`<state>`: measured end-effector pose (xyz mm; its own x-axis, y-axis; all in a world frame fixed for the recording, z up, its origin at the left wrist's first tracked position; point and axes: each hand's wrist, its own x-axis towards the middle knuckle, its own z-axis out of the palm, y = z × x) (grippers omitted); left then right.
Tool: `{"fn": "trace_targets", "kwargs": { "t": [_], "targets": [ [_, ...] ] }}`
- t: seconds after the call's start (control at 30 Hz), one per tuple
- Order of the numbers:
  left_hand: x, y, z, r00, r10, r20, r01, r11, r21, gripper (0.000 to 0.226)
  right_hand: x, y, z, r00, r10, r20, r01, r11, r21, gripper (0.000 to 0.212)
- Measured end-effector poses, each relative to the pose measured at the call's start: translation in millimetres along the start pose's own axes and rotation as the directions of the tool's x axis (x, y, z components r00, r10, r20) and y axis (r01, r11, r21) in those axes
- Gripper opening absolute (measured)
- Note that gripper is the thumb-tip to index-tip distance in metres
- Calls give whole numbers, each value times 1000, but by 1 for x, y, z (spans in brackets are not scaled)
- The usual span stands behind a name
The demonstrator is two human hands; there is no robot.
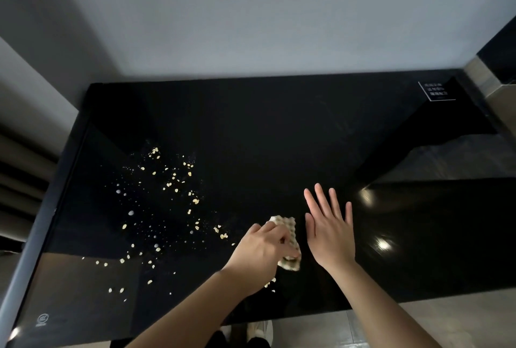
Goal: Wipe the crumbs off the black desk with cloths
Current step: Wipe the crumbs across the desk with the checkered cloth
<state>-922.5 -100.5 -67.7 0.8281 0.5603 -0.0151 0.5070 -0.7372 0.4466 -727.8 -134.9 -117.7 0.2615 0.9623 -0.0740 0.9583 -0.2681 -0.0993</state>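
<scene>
One cloth point(290, 244) bunched in left hand point(259, 250) grip, right hand point(329, 233) beside.

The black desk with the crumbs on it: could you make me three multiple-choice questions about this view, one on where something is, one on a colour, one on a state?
1. Where do most crumbs lie on the black desk?
A. On its left part
B. At the far right corner
C. On the floor

2. What colour is the cloth?
A. Bright red
B. Pale beige
C. Dark blue

3. How is the right hand held?
A. Clenched round a cloth
B. Open and flat, fingers spread
C. Out of view

Answers:
1. A, since the flakes scatter left of both hands.
2. B, since the waffle-textured cloth in the left hand looks pale beige.
3. B, since the palm faces down with nothing in it.
</scene>
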Motion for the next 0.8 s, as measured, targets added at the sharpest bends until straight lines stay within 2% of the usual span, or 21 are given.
{"fn": "trace_targets", "kwargs": {
  "t": [0.13,0.37,0.5,0.63,0.8],
  "targets": [
    [-19,-17,-3,1000,13,-11,-13,1000,26,53,-15,0,-1,998,66,-4,-66,998,0,55],
    [-32,-39,-25,994,-96,-46,97,995,25,59,-27,-27,2,987,160,-5,-160,987,4,57],
    [-21,-13,-22,1000,5,-22,-5,1000,-20,53,-34,-28,0,990,139,8,-140,990,7,58],
    [-23,4,-7,991,130,42,-132,991,30,52,-54,-23,-1,986,164,19,-164,986,15,61],
    [-42,-5,4,978,207,-12,-206,977,58,54,-77,-33,4,971,239,-4,-238,971,11,56]
  ]
}}
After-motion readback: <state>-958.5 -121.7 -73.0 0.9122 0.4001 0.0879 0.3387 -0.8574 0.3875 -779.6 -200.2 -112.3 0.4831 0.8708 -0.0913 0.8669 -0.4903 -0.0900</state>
